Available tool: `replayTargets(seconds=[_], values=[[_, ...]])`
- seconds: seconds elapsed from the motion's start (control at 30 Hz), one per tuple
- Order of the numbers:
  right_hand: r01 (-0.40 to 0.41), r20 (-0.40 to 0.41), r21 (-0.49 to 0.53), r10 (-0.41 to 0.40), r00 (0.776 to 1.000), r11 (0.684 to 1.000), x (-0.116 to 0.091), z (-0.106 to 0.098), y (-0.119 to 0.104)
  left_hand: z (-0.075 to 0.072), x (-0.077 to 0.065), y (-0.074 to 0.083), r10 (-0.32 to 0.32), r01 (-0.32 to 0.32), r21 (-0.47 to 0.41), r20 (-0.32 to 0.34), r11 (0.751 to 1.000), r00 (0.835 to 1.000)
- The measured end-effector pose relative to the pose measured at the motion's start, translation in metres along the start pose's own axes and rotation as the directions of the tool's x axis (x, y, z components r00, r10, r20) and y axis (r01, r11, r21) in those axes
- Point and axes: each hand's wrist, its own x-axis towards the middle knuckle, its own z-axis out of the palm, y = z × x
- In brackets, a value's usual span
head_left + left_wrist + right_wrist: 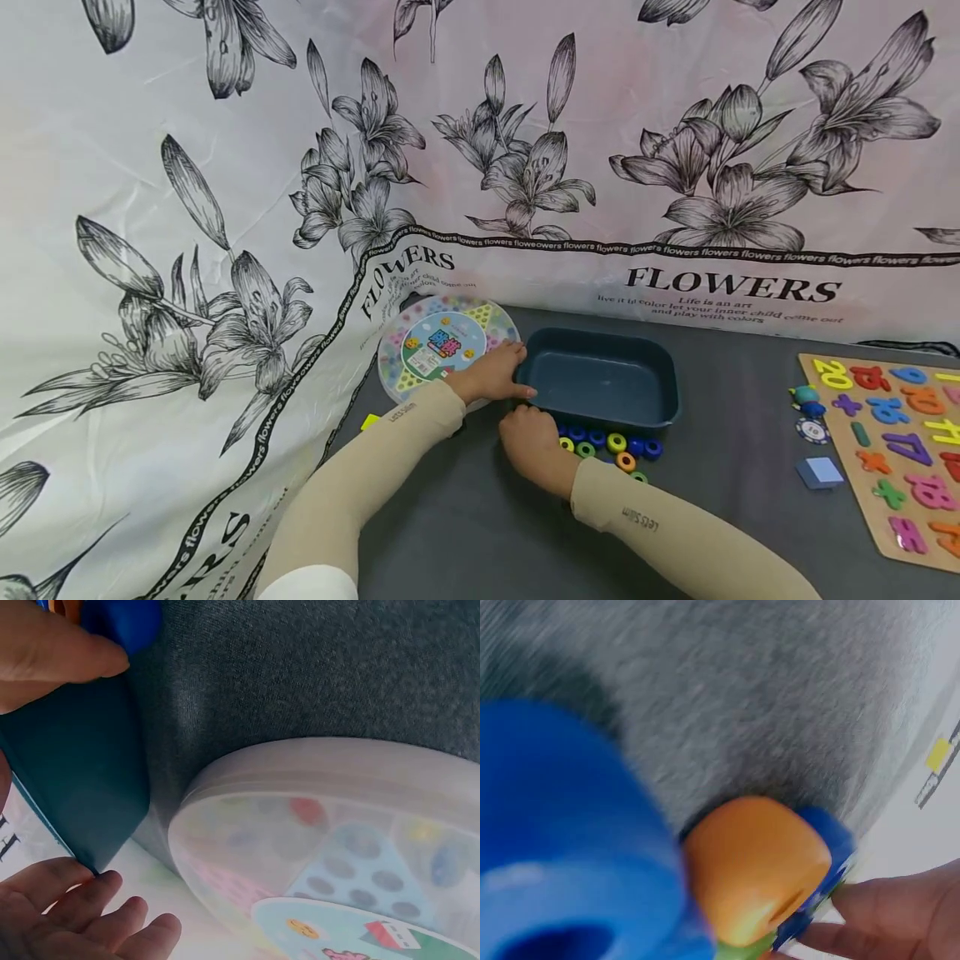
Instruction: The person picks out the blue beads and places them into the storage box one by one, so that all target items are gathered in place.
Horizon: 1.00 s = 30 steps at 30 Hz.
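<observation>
My left hand [491,372] is at the left end of a dark teal plastic tray [607,377]. In the left wrist view its fingers [82,907] bend against one corner of the tray, and the thumb [67,656] lies at the other side, so the hand holds that end. My right hand [536,446], fingers curled, is just in front of the tray's near left corner. Beside it are several coloured beads [617,442]. In the right wrist view its fingertips [877,904] meet a blue bead [829,840] behind an orange bead [757,862]; whether they pinch it is hidden.
A round clear box with a printed label [442,346] stands left of the tray, against the flowered cloth. To the right lie a wooden number board [892,450], a blue block [820,472], a poker chip [812,430] and a small figure [807,400]. Something yellow [370,422] shows by the left sleeve.
</observation>
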Motion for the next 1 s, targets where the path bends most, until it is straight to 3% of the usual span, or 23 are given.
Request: replayTargets(seconds=[0.13,0.3,0.4,0.57,0.77,1.0], values=[[0.016,0.106,0.120,-0.029,0.994,0.993,0.004,-0.005,0.010,-0.002,-0.001,-0.002,0.018,-0.018,-0.025,-0.004,1.000,1.000],[0.003,0.230,0.270,-0.068,0.971,0.963,0.012,-0.005,0.020,-0.005,-0.002,-0.002,0.021,-0.021,-0.036,-0.007,0.999,1.000],[0.009,0.221,0.343,-0.090,0.971,0.939,0.013,0.002,0.021,-0.006,-0.002,-0.001,0.020,-0.020,-0.044,0.000,0.999,1.000],[0.086,0.130,0.438,-0.158,0.979,0.895,0.003,0.011,0.022,-0.004,-0.004,-0.001,0.006,-0.006,-0.059,0.001,0.998,1.000],[0.249,0.088,0.420,-0.312,0.946,0.873,-0.009,0.008,0.031,-0.002,-0.002,-0.001,-0.001,0.002,-0.096,0.006,0.995,1.000],[0.306,0.092,0.442,-0.382,0.920,0.843,-0.014,0.003,0.039,-0.003,-0.001,-0.001,-0.003,0.005,-0.118,0.017,0.993,1.000]])
